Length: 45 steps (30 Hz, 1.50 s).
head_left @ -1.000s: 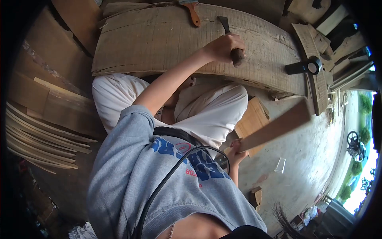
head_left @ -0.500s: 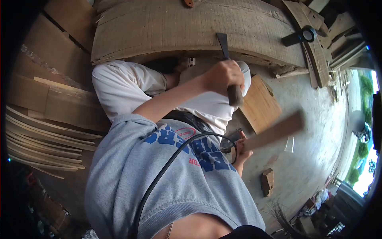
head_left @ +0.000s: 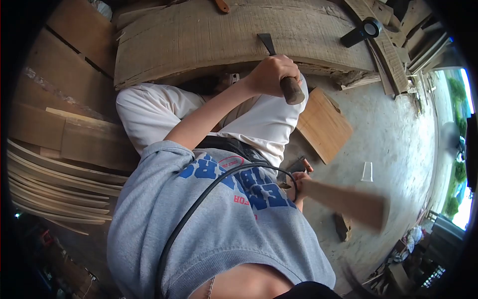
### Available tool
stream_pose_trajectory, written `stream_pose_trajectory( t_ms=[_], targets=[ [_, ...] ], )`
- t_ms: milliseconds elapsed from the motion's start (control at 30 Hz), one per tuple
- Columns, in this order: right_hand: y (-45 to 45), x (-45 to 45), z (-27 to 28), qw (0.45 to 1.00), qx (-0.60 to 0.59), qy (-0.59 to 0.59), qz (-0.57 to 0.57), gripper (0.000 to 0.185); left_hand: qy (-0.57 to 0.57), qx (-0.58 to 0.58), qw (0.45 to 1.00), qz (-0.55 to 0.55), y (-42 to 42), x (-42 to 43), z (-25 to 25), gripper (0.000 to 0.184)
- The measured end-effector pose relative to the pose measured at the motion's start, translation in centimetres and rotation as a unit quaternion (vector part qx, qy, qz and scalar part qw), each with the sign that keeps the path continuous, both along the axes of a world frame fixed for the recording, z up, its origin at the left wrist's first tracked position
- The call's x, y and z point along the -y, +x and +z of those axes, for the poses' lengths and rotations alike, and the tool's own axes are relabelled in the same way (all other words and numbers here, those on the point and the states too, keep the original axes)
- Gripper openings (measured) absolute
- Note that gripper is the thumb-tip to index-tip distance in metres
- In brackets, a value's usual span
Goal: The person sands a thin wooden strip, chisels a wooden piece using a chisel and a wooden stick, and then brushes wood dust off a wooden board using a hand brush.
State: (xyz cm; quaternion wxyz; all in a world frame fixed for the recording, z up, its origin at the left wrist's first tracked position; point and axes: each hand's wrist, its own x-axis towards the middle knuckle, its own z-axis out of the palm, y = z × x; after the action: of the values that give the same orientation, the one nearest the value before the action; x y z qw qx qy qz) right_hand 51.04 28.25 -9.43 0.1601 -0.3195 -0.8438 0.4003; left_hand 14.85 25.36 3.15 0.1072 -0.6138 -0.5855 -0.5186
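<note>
My left hand (head_left: 274, 74) is closed around a chisel (head_left: 292, 91), its wooden handle end showing below the fist. The chisel's flat dark blade points away from me and overlaps the near part of a large wooden plank (head_left: 214, 37); contact between them cannot be made out. Lower right, my right hand (head_left: 301, 185) is wrapped round the narrow end of a long wooden piece (head_left: 348, 202), whose wide far end is blurred by motion. A dark metal tool (head_left: 298, 167) lies close by my right hand, partly hidden.
A black roll-shaped object (head_left: 361, 32) rests on the plank's right side, and an orange handle (head_left: 222, 6) at its top edge. On the floor are a flat board (head_left: 324, 125), a clear cup (head_left: 367, 171) and a wood block (head_left: 343, 226). Curved strips (head_left: 59, 187) are stacked at left.
The wooden piece in my right hand has swung from pointing up and right to down and right. My left hand drew the chisel nearer my lap, then raised it slightly. The view has shifted.
</note>
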Motion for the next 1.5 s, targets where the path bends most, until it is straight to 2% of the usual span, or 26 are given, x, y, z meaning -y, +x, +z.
stream_pose_trajectory(
  t_ms=[33, 67, 133, 233, 267, 333, 367, 467, 500, 567, 633, 667, 767, 833, 867, 933, 967, 1067, 1133, 1200, 1267, 1300, 1333, 1400, 1433, 1500],
  targets=[
    [-0.9, 0.2, 1.2, 0.994, 0.086, -0.067, -0.009, 0.01, -0.005, 0.003, 1.0, 0.0, -0.2, -0.2, 0.1, 0.015],
    [-2.4, -0.2, 2.4, 0.988, -0.091, 0.106, 0.065, 0.011, -0.004, 0.003, 1.0, 0.0, -0.4, -0.3, 0.2, 0.015],
    [-3.5, 0.1, 2.8, 0.998, -0.04, 0.018, 0.049, 0.012, -0.007, -0.007, 1.0, 0.007, -1.1, -0.6, 0.0, 0.015],
    [-3.0, -0.2, 3.6, 0.99, -0.083, 0.105, 0.039, 0.01, 0.008, -0.007, 1.0, 0.005, -2.1, -0.6, -0.1, 0.016],
    [-3.1, 0.3, 3.4, 0.996, -0.038, -0.064, -0.053, 0.006, 0.01, -0.008, 1.0, -0.007, -2.2, -0.6, 0.0, 0.016],
    [-5.1, 0.1, 3.6, 0.993, -0.095, 0.052, 0.05, 0.009, 0.006, 0.003, 1.0, -0.014, -2.4, -1.0, 0.0, 0.016],
    [-6.0, 0.1, 3.9, 0.997, -0.05, 0.042, 0.042, 0.008, 0.003, 0.014, 1.0, -0.02, -2.6, -1.2, 0.1, 0.015],
    [-7.2, -0.6, 4.6, 0.981, -0.126, 0.142, 0.025, 0.007, -0.004, -0.026, 1.0, -0.005, -4.5, -1.4, -0.9, 0.015],
    [-6.7, -1.1, 4.0, 0.982, -0.123, 0.139, 0.028, 0.007, -0.009, -0.012, 1.0, -0.006, -4.8, -1.2, -0.9, 0.015],
    [-5.5, -2.5, 2.3, 0.984, -0.17, -0.015, 0.053, 0.006, -0.01, -0.003, 1.0, -0.004, -5.3, -1.3, -0.3, 0.015],
    [-7.9, -1.8, 4.1, 0.992, -0.075, 0.092, 0.039, 0.006, -0.006, 0.005, 1.0, -0.006, -5.7, -1.8, -0.5, 0.015],
    [-8.5, -1.9, 3.7, 0.996, 0.005, 0.083, 0.045, 0.005, -0.013, -0.004, 1.0, -0.003, -6.1, -2.1, -0.7, 0.015],
    [-8.3, -2.7, 3.7, 0.983, -0.092, 0.149, 0.05, 0.011, -0.024, -0.013, 1.0, 0.005, -7.5, -1.9, -0.5, 0.016],
    [-7.0, -3.0, 0.8, 0.978, -0.196, -0.074, 0.014, 0.012, -0.021, 0.006, 1.0, -0.004, -7.4, -1.7, -0.7, 0.016],
    [-6.7, -3.5, 0.4, 0.984, -0.167, -0.021, 0.049, 0.013, -0.021, 0.009, 1.0, -0.008, -7.4, -1.9, -0.7, 0.016],
    [-9.2, -2.9, 2.2, 0.996, -0.007, 0.083, 0.036, 0.015, -0.012, 0.003, 1.0, -0.01, -7.6, -2.3, -0.7, 0.016],
    [-9.5, -2.9, 2.3, 0.997, 0.018, 0.063, 0.034, 0.016, -0.01, 0.001, 1.0, -0.009, -8.0, -2.4, -0.9, 0.016],
    [-8.1, -3.6, -0.1, 0.992, -0.124, 0.023, 0.0, 0.011, -0.034, -0.024, 0.999, -0.001, -9.2, -2.3, -1.9, 0.016],
    [-9.0, -3.5, 0.7, 0.957, -0.258, -0.126, 0.036, 0.025, -0.017, 0.001, 1.0, -0.011, -9.4, -2.5, -1.4, 0.016],
    [-10.0, -3.6, 1.5, 0.989, -0.039, 0.128, 0.058, 0.017, -0.026, -0.003, 1.0, -0.015, -9.9, -2.8, -1.0, 0.016],
    [-11.8, -3.6, 2.7, 0.999, -0.013, 0.021, 0.033, 0.014, -0.045, -0.008, 0.999, -0.007, -10.7, -3.0, -0.9, 0.014],
    [-11.6, -3.9, 2.9, 0.997, -0.029, 0.057, 0.037, 0.016, -0.042, -0.012, 0.999, -0.002, -11.2, -3.1, -0.8, 0.014],
    [-11.7, -4.1, 2.4, 0.985, -0.127, 0.113, 0.035, 0.017, -0.038, -0.008, 0.999, -0.001, -11.4, -3.0, -0.8, 0.014],
    [-11.7, -3.7, 1.7, 0.961, -0.257, -0.107, -0.007, 0.018, -0.037, 0.001, 0.999, -0.004, -11.5, -2.9, -1.0, 0.013],
    [-12.3, -3.8, 1.9, 0.961, -0.257, -0.107, -0.008, 0.018, -0.045, -0.006, 0.999, -0.003, -11.8, -3.1, -0.9, 0.012],
    [-13.8, -4.5, 2.5, 0.999, -0.006, 0.008, 0.033, 0.019, -0.05, -0.013, 0.999, -0.003, -12.4, -3.6, -1.1, 0.012]
  ],
)
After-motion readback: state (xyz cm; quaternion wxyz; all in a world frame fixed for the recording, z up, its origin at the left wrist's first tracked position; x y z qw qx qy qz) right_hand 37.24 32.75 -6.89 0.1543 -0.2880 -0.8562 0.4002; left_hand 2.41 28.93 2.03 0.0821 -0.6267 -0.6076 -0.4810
